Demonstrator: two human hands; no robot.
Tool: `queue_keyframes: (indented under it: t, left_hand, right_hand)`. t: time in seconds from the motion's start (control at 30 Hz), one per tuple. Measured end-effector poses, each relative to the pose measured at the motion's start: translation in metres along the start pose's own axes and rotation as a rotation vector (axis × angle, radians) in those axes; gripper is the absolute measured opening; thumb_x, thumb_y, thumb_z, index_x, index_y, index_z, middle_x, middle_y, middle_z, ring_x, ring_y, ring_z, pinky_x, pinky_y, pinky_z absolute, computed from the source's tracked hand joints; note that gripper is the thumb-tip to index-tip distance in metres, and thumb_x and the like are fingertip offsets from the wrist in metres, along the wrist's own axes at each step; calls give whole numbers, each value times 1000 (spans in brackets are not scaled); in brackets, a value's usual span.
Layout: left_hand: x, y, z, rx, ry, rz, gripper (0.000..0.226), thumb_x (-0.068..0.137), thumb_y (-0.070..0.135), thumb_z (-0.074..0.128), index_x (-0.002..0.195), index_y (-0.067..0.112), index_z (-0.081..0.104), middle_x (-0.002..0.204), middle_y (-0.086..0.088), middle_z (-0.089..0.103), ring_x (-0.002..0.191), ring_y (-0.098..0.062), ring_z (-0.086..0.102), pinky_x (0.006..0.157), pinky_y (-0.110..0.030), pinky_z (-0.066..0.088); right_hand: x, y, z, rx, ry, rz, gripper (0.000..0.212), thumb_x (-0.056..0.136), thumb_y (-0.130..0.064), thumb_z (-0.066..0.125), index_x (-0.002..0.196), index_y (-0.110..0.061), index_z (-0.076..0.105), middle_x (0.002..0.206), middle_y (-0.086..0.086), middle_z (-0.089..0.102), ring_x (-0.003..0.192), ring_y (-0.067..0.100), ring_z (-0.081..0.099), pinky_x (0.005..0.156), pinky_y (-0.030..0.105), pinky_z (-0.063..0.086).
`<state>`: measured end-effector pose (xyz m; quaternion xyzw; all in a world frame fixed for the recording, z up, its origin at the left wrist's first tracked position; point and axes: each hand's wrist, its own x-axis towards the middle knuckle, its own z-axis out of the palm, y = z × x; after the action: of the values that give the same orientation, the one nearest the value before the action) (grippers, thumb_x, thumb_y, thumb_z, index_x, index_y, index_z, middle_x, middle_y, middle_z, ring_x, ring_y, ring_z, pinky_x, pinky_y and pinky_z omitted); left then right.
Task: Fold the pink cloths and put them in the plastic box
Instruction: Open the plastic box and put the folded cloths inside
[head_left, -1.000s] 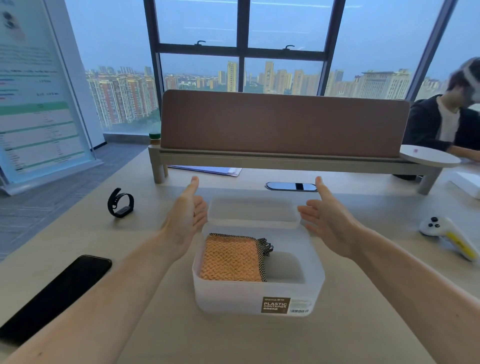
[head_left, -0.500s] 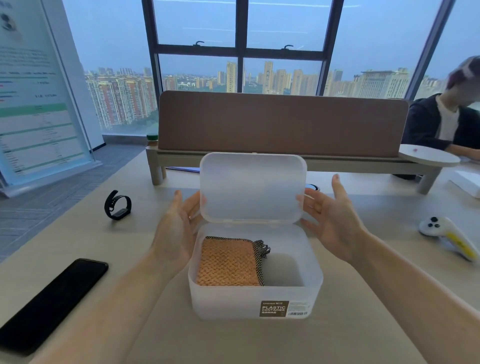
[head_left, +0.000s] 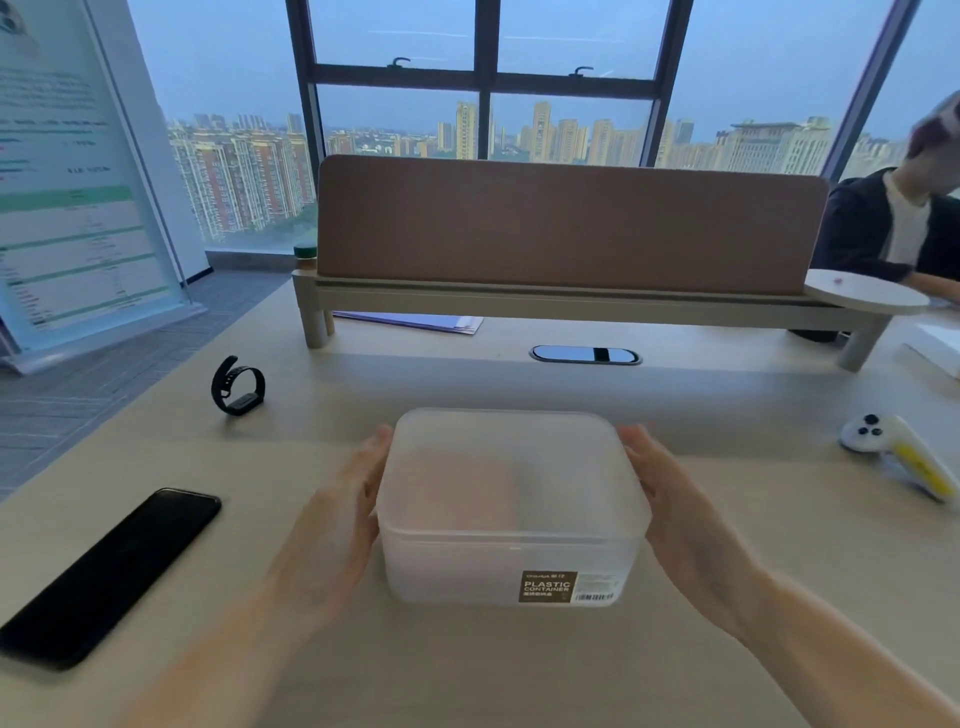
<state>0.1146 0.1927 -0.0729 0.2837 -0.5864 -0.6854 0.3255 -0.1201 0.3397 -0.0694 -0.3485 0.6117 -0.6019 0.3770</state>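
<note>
The translucent plastic box (head_left: 511, 566) stands on the table in front of me with its lid (head_left: 511, 467) down on top. The folded pink cloth (head_left: 460, 493) shows only as a faint pinkish patch through the lid, on the box's left side. My left hand (head_left: 340, 525) lies flat against the box's left side, fingers straight. On the other side my right hand (head_left: 675, 514) does the same against the right wall. Both hands are slightly blurred.
A black phone (head_left: 111, 571) lies at the left and a black wristband (head_left: 238, 385) further back. A white and yellow controller (head_left: 898, 454) sits at the right. A desk divider (head_left: 566, 234) on a shelf spans the back, with a person (head_left: 893, 223) seated beyond it.
The lid, which lay behind the box and then stood upright between my hands, has come down onto the box. Both hands moved inward to the box's sides.
</note>
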Motion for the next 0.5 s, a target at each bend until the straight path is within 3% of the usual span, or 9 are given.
queue_keyframes:
  t: [0.07, 0.13, 0.23, 0.37, 0.5]
  left_hand:
    - [-2, 4, 9, 242, 62, 76, 30, 105, 36, 50, 131, 31, 62, 124, 17, 70, 117, 2, 63, 97, -22, 45]
    - [6, 14, 12, 666, 196, 198, 49, 101, 36, 57, 149, 34, 43, 147, 24, 49, 129, 16, 43, 106, -9, 29]
    - [26, 21, 22, 1165, 76, 252, 68, 101, 48, 47, 161, 27, 21, 168, 11, 16, 154, -4, 13, 124, -27, 13]
    - [37, 17, 36, 1498, -87, 154, 65, 104, 55, 22, 162, 29, 10, 171, 7, 3, 156, -9, -4, 127, -37, -1]
    - [31, 14, 35, 1529, -81, 164, 63, 104, 53, 17, 162, 31, 6, 171, 10, -3, 156, -7, -8, 127, -37, -3]
  right_hand:
    - [0, 2, 6, -366, 76, -104, 81, 77, -83, 53, 147, -44, 41, 156, -18, 42, 143, 4, 38, 122, 40, 28]
    - [1, -11, 13, -855, 140, -335, 86, 86, -79, 42, 158, -39, 19, 169, -16, 10, 154, 4, 10, 124, 35, 18]
    - [8, -33, 38, -1355, -32, -553, 75, 98, -68, 15, 162, -30, 6, 171, -10, -7, 155, 7, -11, 127, 35, -4]
    - [16, -28, 59, -1464, -295, -343, 66, 103, -59, 11, 162, -31, -1, 170, -13, -10, 154, 5, -18, 126, 35, -10]
    - [17, -17, 55, -1461, -307, -287, 65, 102, -59, 6, 161, -33, -7, 168, -18, -14, 152, 0, -20, 126, 35, -9]
